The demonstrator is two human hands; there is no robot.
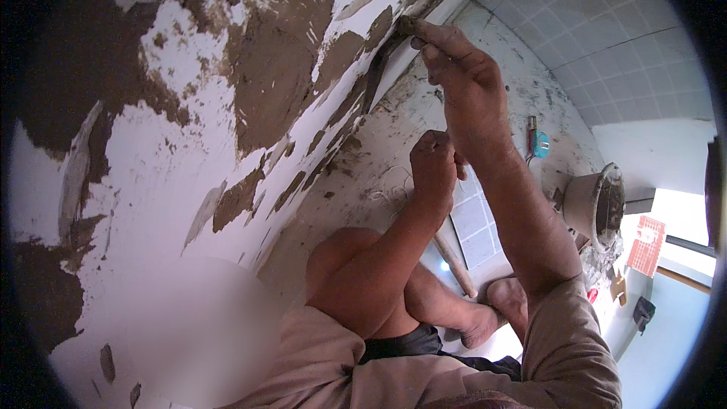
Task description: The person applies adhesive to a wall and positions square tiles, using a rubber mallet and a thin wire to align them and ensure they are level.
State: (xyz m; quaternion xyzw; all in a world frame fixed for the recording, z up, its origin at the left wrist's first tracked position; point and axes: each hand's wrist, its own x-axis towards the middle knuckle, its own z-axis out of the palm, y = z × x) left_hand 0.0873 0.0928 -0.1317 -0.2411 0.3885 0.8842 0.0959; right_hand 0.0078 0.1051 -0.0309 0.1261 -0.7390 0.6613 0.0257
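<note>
My right hand (466, 72) reaches up to the lower edge of the mortar-daubed wall (280, 68). Its index finger points at a dark strip along that edge, with the other fingers curled in; whatever they grip is hidden. Below it, my left hand (435, 163) is closed in a fist in front of my right forearm, its contents out of sight. Thin white loops like string (391, 191) lie on the floor beside my left wrist. A wooden handle (456, 266) slants down between my left forearm and bare feet, its upper end hidden.
A gridded grey tile (475, 223) lies under my right forearm. Farther right are a teal tape measure (539, 144) and a mortar-crusted bucket (583, 204). Grey tiles cover the far wall (606, 38). A red-patterned sheet (646, 246) and a doorway are at the right.
</note>
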